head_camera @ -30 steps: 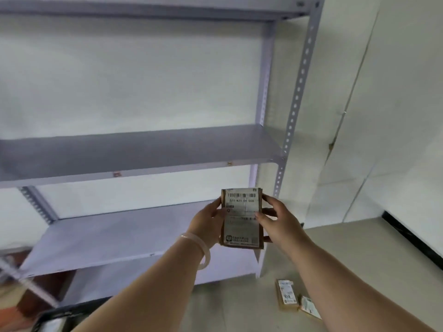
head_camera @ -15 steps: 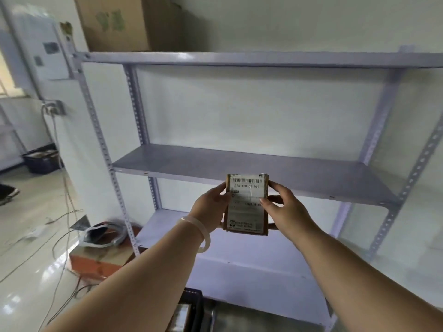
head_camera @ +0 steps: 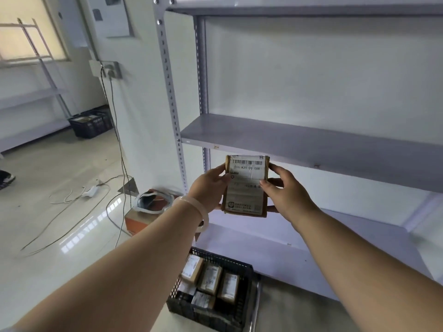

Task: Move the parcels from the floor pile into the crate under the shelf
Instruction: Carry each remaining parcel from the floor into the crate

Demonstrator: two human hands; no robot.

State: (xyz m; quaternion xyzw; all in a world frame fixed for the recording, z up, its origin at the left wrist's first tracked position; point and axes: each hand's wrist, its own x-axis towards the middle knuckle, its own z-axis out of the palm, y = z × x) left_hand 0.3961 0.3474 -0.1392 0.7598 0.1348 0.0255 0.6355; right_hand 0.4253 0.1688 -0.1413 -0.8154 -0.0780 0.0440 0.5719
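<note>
In front of shelf point(head_camera: 311, 144), L hand point(head_camera: 209, 188) & R hand point(head_camera: 285, 192) gripped parcel point(head_camera: 247, 185) by its sides, label up; crate point(head_camera: 244, 267) below held other parcels point(head_camera: 211, 279).

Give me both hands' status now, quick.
Left hand: holding the parcel by its left edge.
Right hand: holding the same parcel by its right edge.

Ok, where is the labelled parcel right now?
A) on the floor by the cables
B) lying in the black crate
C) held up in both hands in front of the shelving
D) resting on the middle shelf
C: left hand and right hand grip the parcel by its side edges, above the crate.
</note>
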